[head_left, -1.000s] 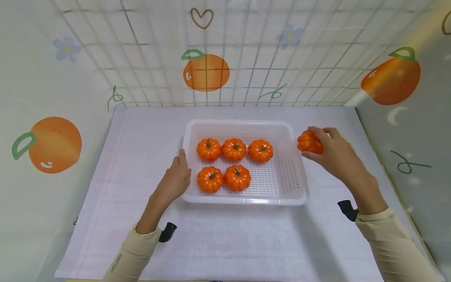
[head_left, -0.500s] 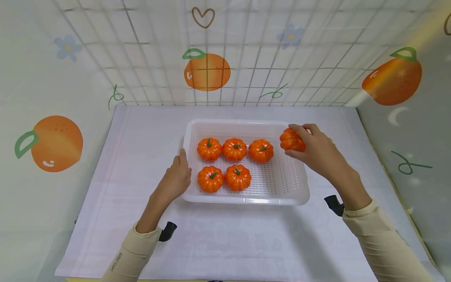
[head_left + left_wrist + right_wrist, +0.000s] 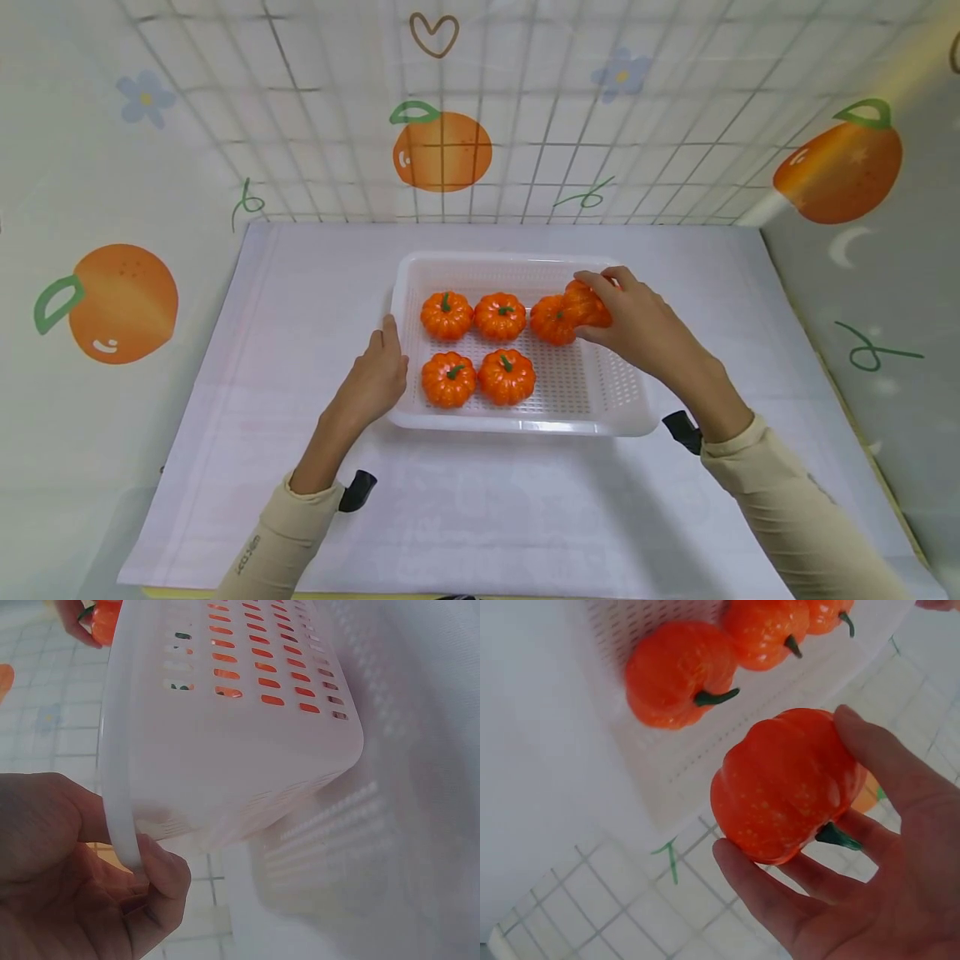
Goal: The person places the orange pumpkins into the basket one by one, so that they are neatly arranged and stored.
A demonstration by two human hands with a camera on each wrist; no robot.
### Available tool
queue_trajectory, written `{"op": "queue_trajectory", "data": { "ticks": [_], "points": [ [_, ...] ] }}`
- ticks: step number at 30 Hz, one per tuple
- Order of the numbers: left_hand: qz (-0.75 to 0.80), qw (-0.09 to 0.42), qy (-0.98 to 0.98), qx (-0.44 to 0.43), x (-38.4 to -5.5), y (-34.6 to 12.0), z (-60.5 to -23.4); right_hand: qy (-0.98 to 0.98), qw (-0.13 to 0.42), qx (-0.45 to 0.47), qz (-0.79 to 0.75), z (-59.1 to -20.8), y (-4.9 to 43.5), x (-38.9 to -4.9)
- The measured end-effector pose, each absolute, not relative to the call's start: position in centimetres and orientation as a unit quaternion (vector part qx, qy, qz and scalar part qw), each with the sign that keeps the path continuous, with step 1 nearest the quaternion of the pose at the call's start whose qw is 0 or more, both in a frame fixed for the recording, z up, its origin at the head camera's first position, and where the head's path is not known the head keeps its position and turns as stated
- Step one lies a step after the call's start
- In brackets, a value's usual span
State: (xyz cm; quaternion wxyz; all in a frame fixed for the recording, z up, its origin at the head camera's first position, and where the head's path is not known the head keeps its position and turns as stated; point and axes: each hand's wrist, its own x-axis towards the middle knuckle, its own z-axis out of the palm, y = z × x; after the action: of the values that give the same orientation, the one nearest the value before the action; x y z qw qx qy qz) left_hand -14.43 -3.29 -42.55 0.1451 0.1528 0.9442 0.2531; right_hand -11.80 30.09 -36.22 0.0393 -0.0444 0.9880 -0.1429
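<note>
My right hand (image 3: 648, 329) grips a small orange pumpkin (image 3: 587, 305) above the right part of a white plastic basket (image 3: 517, 427). In the right wrist view, thumb and fingers wrap round this pumpkin (image 3: 780, 784), its green stem turned toward the palm. Several like pumpkins sit inside the basket, three along the back, one of them a back-row pumpkin (image 3: 551, 321) partly covered by the held one. Two more, including a front pumpkin (image 3: 507, 377), lie at the front left. My left hand (image 3: 377, 375) holds the basket's left rim, with fingers curled over the rim (image 3: 116, 787) in the left wrist view.
The basket stands on a table with a white cloth (image 3: 480, 517). A gridded backdrop (image 3: 570, 117) with printed fruit rises behind it, and side panels (image 3: 82, 433) flank the table. The basket walls are perforated.
My right hand has carried the pumpkin leftward, from beside the basket's right edge to above its inside. My left hand keeps its hold on the rim.
</note>
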Motion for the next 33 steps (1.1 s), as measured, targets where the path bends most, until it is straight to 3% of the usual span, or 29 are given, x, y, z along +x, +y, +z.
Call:
{"op": "queue_trajectory", "data": {
  "ticks": [8, 24, 33],
  "points": [
    [0.257, 0.149, 0.943, 0.149, -14.4, -3.3, -42.4, 0.986, 0.049, -0.065, -0.146, -37.1, 28.5, -12.2],
    [0.265, 0.155, 0.940, 0.149, -14.4, -3.3, -42.4, 0.975, 0.162, -0.087, -0.125, -38.1, 26.8, -12.5],
    [0.268, 0.160, 0.939, 0.146, -14.3, -3.3, -42.3, 0.975, 0.166, -0.128, -0.070, -39.0, 26.8, -12.4]
  ]
}}
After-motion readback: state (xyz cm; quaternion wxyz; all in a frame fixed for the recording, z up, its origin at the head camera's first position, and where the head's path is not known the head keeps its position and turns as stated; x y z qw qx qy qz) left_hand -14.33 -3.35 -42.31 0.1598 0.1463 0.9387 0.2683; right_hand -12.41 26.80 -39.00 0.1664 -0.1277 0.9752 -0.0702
